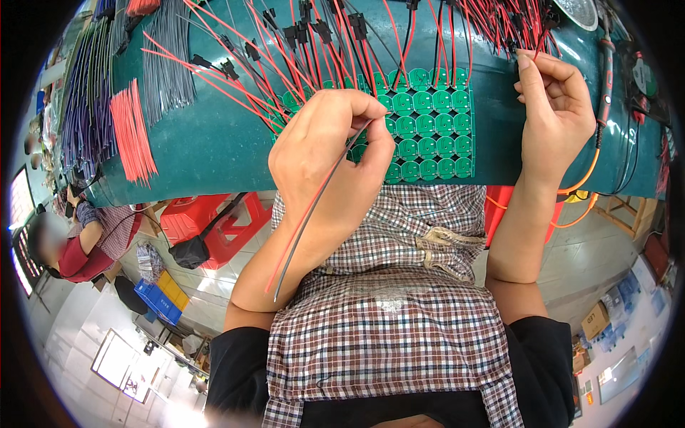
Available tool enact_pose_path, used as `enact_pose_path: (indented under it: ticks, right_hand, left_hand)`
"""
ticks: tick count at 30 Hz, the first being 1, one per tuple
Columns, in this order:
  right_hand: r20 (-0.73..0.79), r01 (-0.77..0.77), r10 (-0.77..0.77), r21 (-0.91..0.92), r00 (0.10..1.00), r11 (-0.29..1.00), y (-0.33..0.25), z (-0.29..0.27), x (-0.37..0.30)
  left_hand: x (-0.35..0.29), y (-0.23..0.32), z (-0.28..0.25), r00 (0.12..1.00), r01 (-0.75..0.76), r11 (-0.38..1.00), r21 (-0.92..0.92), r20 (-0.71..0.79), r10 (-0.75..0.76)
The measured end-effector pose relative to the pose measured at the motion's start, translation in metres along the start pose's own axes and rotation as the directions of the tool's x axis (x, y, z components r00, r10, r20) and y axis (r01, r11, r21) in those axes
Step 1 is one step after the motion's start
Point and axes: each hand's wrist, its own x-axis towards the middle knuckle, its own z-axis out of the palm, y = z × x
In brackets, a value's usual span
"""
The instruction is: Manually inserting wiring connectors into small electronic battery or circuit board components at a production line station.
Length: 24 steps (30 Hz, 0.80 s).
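Note:
My left hand [328, 164] is closed in a pinch on a red-and-black wire pair [308, 212], whose loose ends hang back over my wrist. It hovers above a panel of green circuit boards [426, 127], hiding part of its left side. Along the panel's far rows, several red-and-black leads with black plug connectors [358, 26] stand up and fan out to the left. My right hand [560, 114] is at the near edge of a heap of red-and-black wires [499, 21], thumb and forefinger pinched on a wire there; the exact grip is small to see.
The green work mat [214, 153] carries bundles of red wires [132, 135], grey wires [168, 64] and purple-black wires [89, 100] at left. A soldering iron [605, 78] with an orange cable stands at right, near a metal dish [576, 13]. Red stools [207, 225] and another person [78, 246] are at left.

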Motion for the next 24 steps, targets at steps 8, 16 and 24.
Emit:
enact_pose_path:
  ticks: [8, 16, 24]
  right_hand:
    - [0.005, 0.003, -0.003, 0.008, 1.0, 1.0, 0.001, -0.001, 0.0]
    - [0.007, 0.004, -0.004, 0.005, 1.0, 1.0, 0.0, 0.0, 0.001]
    - [-0.007, -0.033, 0.033, -0.004, 0.999, 0.999, -0.004, -0.004, 0.001]
  left_hand:
    - [-0.001, 0.001, 0.001, 1.0, 0.012, 1.0, -0.009, -0.004, -0.012]
    - [0.0, 0.002, 0.0, 0.999, 0.038, 0.999, -0.027, 0.008, -0.038]
    - [0.01, 0.014, -0.013, 0.951, 0.218, 0.976, -0.024, 0.23, -0.207]
